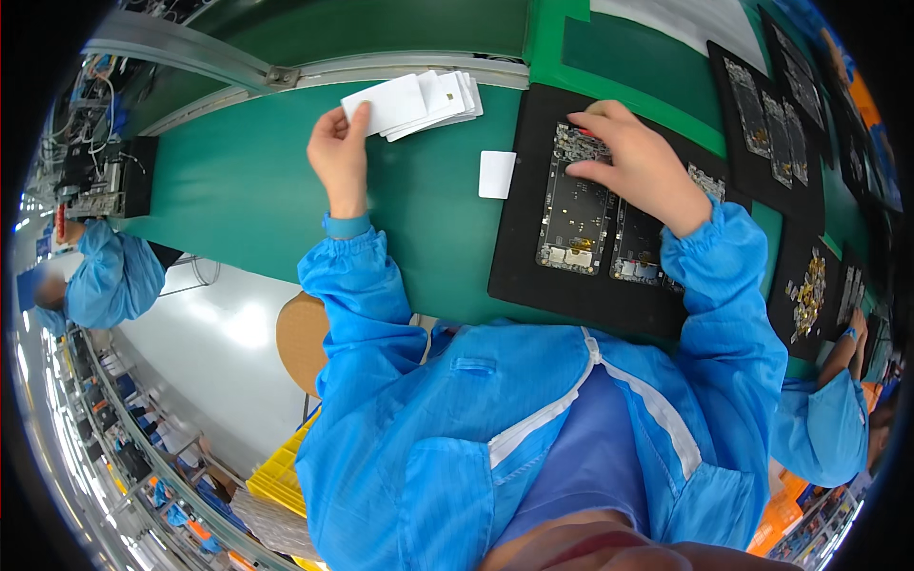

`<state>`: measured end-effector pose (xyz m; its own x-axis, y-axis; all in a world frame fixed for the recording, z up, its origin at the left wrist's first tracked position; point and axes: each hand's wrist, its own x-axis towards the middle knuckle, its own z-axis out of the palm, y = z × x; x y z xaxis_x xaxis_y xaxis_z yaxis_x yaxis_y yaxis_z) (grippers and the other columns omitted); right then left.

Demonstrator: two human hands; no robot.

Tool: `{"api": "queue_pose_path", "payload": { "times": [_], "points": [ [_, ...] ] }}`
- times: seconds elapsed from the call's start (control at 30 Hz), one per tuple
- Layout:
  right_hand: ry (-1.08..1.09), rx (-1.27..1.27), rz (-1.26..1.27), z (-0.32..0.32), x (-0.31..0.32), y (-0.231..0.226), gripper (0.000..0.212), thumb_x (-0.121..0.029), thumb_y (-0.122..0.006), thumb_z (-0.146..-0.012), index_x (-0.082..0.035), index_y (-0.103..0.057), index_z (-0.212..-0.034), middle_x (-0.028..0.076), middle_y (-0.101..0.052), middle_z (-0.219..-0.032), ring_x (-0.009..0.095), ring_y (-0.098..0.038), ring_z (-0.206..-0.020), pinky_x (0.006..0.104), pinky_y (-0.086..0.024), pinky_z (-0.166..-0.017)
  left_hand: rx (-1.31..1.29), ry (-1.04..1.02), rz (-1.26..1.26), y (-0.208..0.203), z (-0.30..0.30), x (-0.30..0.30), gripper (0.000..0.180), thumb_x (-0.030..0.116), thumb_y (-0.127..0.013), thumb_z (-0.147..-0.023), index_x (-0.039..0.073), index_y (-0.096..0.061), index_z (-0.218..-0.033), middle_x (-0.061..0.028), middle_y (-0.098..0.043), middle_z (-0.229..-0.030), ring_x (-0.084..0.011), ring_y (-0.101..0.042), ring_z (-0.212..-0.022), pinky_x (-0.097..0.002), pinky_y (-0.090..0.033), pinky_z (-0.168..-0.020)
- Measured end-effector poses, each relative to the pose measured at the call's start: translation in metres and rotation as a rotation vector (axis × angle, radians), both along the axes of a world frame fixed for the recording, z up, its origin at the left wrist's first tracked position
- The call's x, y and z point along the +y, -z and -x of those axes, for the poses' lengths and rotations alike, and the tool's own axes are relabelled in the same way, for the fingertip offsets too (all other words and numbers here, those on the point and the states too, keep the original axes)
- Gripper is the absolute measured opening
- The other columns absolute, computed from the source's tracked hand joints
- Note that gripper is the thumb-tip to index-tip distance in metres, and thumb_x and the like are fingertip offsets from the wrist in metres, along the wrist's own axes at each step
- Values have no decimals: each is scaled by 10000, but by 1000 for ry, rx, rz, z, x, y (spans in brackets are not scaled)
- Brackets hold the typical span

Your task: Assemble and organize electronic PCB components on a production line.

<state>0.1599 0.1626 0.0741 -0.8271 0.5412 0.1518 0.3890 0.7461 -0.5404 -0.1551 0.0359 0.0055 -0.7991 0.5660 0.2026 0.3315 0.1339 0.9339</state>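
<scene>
My left hand (340, 152) pinches the near left end of a fanned stack of white cards (398, 101), thumb on top. One card in the fan shows a small gold chip. Over the upper part of a long dark circuit board (574, 224), my right hand (633, 157) is held with thumb and forefinger apart. A small red spot shows by its fingertips; I cannot make out what it is. More circuit boards (636, 243) lie to the right, partly covered by my right hand and sleeve. All rest on a black mat (519, 257). A single white card (496, 174) lies at the mat's left edge.
The green bench top (243, 181) has a metal rail (324, 74) behind it. Further right are black mats with boards (752, 109) and small gold-coloured parts (809, 295). Co-workers in blue sit left (114, 271) and right (824, 428). A brown round stool (300, 343) stands below.
</scene>
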Motion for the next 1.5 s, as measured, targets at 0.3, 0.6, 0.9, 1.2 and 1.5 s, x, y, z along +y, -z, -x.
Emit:
{"api": "queue_pose_path", "payload": {
  "times": [0.3, 0.6, 0.9, 1.2, 1.5],
  "points": [
    [17, -13, 5, 3, 2, 22, 499, -183, -745, -732, -61, -572, -1184, 101, -545, -1096, 315, -595, -923, 370, -503, -795, -343, 436, -125, -41, -95, -36, 315, -14, -643, -852, -3, -531, -1147, -92, -673, -935, -87, -612, -845, -197, -475, -738],
    [37, 51, 457, -4, 3, 12, 501, -49, -711, -781, -66, -536, -1250, 35, -571, -1165, 118, -548, -975, 248, -465, -824, -514, 343, -182, -24, -140, -31, 259, -10, -677, -828, -18, -481, -997, -136, -665, -892, -129, -654, -768, -202, -520, -609],
    [25, 183, 448, -9, -1, 11, 493, -70, -715, -780, -70, -545, -1243, 57, -589, -1130, 143, -563, -913, 256, -478, -784, -516, 382, -110, -43, -148, -31, 260, 11, -660, -842, -26, -465, -1010, -161, -668, -878, -174, -676, -712, -253, -551, -483],
    [-20, 206, 278, -3, -16, -2, 527, -55, -731, -743, -74, -549, -1237, 48, -594, -1109, 156, -571, -901, 254, -473, -742, -387, 433, -77, -44, -165, -29, 244, 1, -674, -833, -22, -476, -973, -142, -672, -843, -139, -665, -734, -221, -530, -580],
    [39, 39, 30, 0, -8, 20, 471, -115, -712, -762, -73, -555, -1204, 74, -559, -1112, 259, -589, -866, 330, -486, -741, 326, -177, 76, -8, -49, 1, 515, 307, -762, -763, -12, -566, -1115, -120, -527, -1014, -198, -494, -899, -310, -437, -773]
  ]
}}
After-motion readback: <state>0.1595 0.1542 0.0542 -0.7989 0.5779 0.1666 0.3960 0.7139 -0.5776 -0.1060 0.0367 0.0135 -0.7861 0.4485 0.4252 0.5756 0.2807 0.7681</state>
